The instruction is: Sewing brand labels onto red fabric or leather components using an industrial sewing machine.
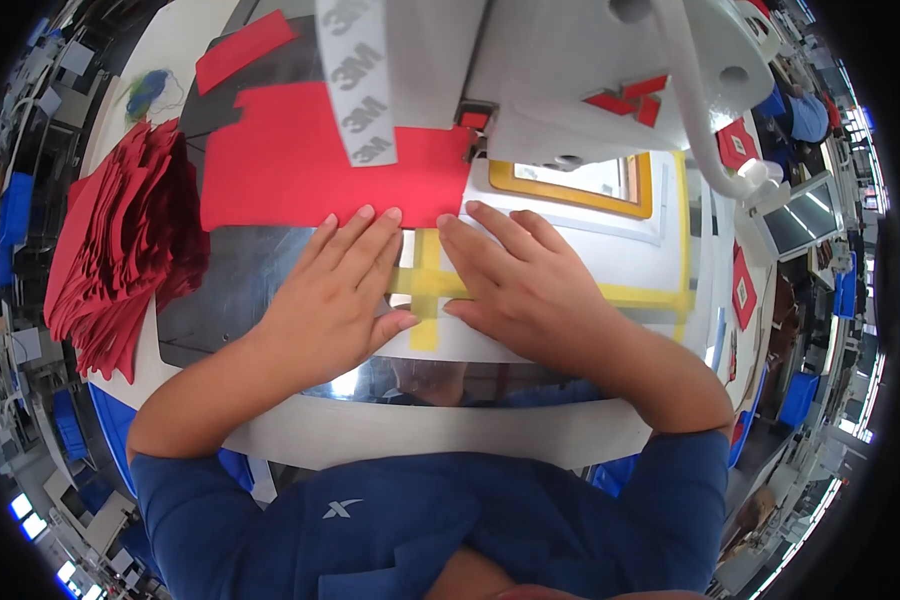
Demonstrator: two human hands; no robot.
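A flat red fabric piece (pixel 290 165) lies on the shiny metal plate of a sewing machine (pixel 570 80). My left hand (pixel 345 285) rests flat with its fingertips on the fabric's near edge. Beside it, my right hand (pixel 530 280) is spread flat, its fingertips at the fabric's near right corner and over a white sheet. Yellow tape strips (pixel 426 325) cross between my hands. Right of the fabric, a yellow frame (pixel 570 199) is set in the white template (pixel 490 190). The machine head covers part of the fabric's far side.
A thick stack of red fabric pieces (pixel 120 250) stands at the left. Behind it lies a tangle of blue-green thread (pixel 148 95). A smaller red piece (pixel 245 50) is at the far left. A control screen (pixel 805 215) and red pieces (pixel 743 290) are at the right.
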